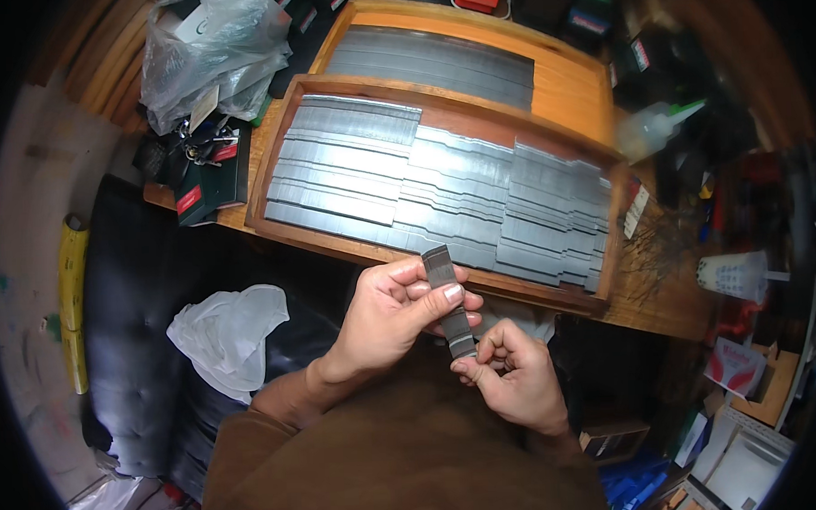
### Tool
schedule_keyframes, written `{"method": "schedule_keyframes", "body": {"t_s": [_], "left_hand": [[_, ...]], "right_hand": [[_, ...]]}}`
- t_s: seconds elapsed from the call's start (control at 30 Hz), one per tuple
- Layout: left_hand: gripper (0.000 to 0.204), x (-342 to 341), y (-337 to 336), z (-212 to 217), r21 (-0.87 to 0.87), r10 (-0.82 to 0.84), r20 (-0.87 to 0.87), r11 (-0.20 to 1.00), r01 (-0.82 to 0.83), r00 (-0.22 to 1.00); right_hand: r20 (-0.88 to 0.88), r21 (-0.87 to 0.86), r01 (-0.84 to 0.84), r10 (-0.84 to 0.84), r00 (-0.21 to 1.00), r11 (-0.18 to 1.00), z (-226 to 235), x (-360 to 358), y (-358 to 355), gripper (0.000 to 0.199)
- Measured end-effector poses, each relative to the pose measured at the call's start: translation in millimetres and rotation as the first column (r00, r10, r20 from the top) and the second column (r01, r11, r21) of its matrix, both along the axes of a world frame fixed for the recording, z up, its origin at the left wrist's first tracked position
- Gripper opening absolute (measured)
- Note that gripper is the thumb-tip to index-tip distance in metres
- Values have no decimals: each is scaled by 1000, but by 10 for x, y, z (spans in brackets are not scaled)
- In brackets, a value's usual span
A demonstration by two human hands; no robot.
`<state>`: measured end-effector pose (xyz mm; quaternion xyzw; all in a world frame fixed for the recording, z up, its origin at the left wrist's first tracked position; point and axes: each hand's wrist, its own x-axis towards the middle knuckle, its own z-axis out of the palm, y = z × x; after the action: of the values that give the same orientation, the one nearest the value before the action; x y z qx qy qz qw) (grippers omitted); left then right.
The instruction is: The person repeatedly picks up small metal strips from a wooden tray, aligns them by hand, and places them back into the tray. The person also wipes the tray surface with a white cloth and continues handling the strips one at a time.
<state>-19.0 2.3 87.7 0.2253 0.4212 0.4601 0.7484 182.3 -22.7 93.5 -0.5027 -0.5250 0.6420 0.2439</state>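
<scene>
Brown garment [388, 453], dark strip [440, 270], long axis pointing away, slightly left, left grip [385, 316] pinching middle, right grip [520, 377] pinching near end

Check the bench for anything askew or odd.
Two oddities. In the front tray, the grey strips form blocks whose far edges step unevenly instead of lining up. To the tray's right, what look like thin dark strands lie in a loose tangle on the wooden bench. I see no clear spill or damage.

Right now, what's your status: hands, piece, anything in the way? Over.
Left hand holds narrow dark piece, thumb across its middle. Right hand, fingers at its lower end. Wooden tray of metal strips just beyond; no obstruction visible.
</scene>
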Motion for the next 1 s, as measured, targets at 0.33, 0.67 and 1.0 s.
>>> {"method": "schedule_keyframes", "body": {"t_s": [0.33, 0.67, 1.0], "left_hand": [[24, 27, -56, 72, 15, 18, 12, 1000, -19, 1000], [30, 58, -104, 159, 121, -69, -46, 990, 74, 997], [22, -28, -71, 195, 332, -121, -294, 917, 220, 948]], "right_hand": [[-144, 565, -161, 289, 947, 809, -320, 199, -3, 25], [-109, 717, -117, 276, 955, 688, -411, 170, 33, 27], [81, 435, -190, 172, 982, 880, 369, 244, 339, 38]]}}
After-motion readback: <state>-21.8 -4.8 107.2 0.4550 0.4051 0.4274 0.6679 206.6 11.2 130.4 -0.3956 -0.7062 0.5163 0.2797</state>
